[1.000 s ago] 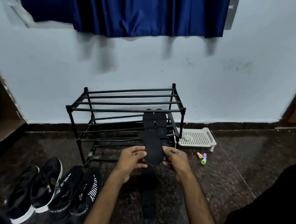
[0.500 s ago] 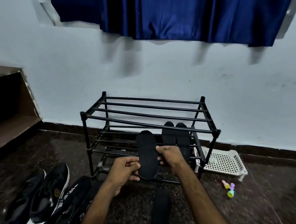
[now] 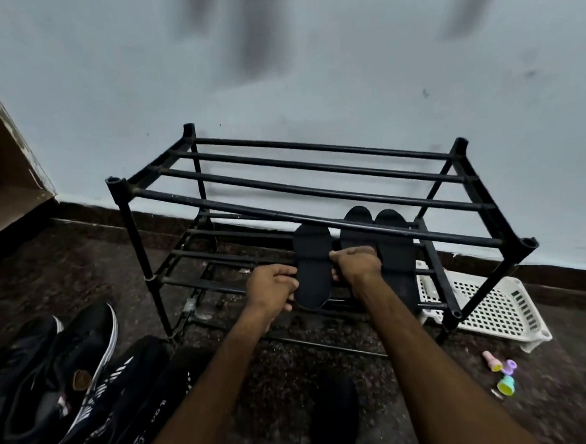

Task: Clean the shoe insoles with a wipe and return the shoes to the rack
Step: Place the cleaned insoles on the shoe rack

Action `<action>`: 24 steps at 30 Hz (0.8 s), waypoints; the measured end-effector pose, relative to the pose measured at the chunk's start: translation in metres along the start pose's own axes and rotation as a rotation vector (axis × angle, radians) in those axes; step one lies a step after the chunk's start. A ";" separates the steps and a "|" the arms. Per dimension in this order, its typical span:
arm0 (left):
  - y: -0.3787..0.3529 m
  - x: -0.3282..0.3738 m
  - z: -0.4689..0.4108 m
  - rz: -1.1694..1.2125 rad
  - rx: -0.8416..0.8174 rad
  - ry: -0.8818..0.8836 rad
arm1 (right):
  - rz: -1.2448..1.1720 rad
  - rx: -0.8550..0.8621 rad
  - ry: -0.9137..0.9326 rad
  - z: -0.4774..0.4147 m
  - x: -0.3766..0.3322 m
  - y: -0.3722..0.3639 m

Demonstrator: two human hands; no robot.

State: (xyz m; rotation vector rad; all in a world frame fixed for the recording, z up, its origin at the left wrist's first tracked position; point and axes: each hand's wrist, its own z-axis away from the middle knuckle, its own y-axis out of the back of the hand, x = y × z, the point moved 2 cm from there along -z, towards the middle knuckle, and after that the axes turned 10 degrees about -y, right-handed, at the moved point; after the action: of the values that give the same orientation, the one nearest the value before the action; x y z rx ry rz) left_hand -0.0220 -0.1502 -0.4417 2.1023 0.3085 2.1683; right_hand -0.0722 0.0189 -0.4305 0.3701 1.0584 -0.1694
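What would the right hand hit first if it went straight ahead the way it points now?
Most likely the pair of black insoles resting on the rack, just beyond the knuckles of the right hand, which grips a third insole with the left hand. Depth is unclear.

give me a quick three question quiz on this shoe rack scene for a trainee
1. True or false: the left hand and the right hand both grip one black insole.
2. Where are the shoes? A: on the floor, left of the rack. B: on top of the rack. C: in the person's hands.
3. How many other insoles rest in the rack, to the right of the held one?

Key: 1 true; 2 A; 3 two.
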 end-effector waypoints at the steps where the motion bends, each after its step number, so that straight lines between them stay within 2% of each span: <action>1: -0.001 -0.002 -0.004 -0.019 0.003 -0.007 | 0.001 0.014 -0.007 -0.005 0.002 -0.002; 8: -0.005 -0.009 -0.011 -0.105 0.024 -0.042 | 0.187 0.035 0.034 -0.019 0.000 0.000; 16: -0.004 -0.007 -0.010 -0.186 -0.015 -0.073 | 0.530 0.205 0.174 -0.021 -0.003 -0.001; 24: -0.006 -0.001 -0.017 -0.174 -0.020 -0.092 | 0.506 0.140 0.174 -0.041 0.007 -0.002</action>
State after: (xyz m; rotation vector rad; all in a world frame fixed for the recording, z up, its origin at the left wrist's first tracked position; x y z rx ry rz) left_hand -0.0390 -0.1461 -0.4446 2.0717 0.4408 1.9639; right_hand -0.1034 0.0326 -0.4551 0.7771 1.0933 0.2466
